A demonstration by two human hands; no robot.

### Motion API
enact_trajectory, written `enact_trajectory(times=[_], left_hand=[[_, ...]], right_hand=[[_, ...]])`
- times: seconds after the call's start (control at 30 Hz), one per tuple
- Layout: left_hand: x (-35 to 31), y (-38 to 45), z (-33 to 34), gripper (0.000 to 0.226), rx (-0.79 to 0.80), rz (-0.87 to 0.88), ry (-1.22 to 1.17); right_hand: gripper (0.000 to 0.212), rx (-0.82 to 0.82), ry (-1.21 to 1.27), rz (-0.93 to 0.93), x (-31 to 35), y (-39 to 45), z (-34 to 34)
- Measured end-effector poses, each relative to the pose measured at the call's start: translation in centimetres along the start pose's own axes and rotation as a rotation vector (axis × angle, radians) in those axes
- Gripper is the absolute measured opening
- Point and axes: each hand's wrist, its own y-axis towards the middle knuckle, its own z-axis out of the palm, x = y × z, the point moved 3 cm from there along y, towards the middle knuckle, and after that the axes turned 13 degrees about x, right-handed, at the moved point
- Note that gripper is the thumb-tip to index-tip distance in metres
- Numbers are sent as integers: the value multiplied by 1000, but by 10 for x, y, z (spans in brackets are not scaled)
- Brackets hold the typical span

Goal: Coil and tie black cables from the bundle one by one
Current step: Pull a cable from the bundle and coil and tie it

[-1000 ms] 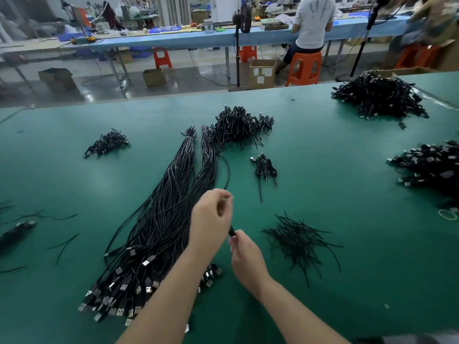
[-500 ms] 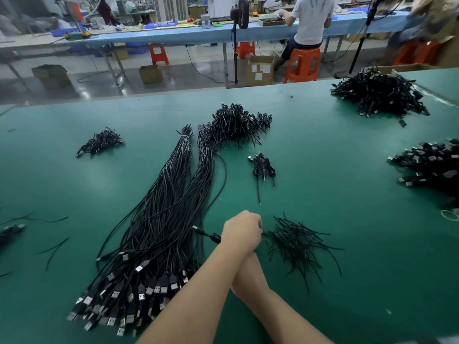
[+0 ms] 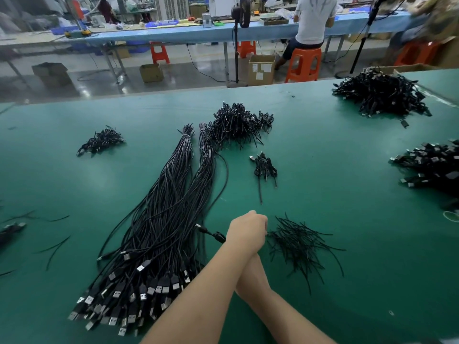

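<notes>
A: One cable comes out of the left hand, its plug lying on the bundle; that hand reaches across to the ties.

B: And the right hand?

A: Hidden under the left forearm; I cannot tell its grip.

B: Then pinch a single tie, and keep the cable clamped so its loops hold.
</notes>
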Motion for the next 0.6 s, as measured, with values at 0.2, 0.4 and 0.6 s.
enact_trajectory(times=[0.2, 0.4, 0.6], left_hand=[[2, -9, -2, 16, -97, 29, -103], [5, -20, -1, 7, -198, 41, -170], [3, -31, -4, 8, -332, 29, -250]], right_hand=[[26, -33, -15, -167, 4, 3, -7], [26, 161, -2, -60, -5, 10, 8], [20, 279, 93, 49, 2, 9, 0]])
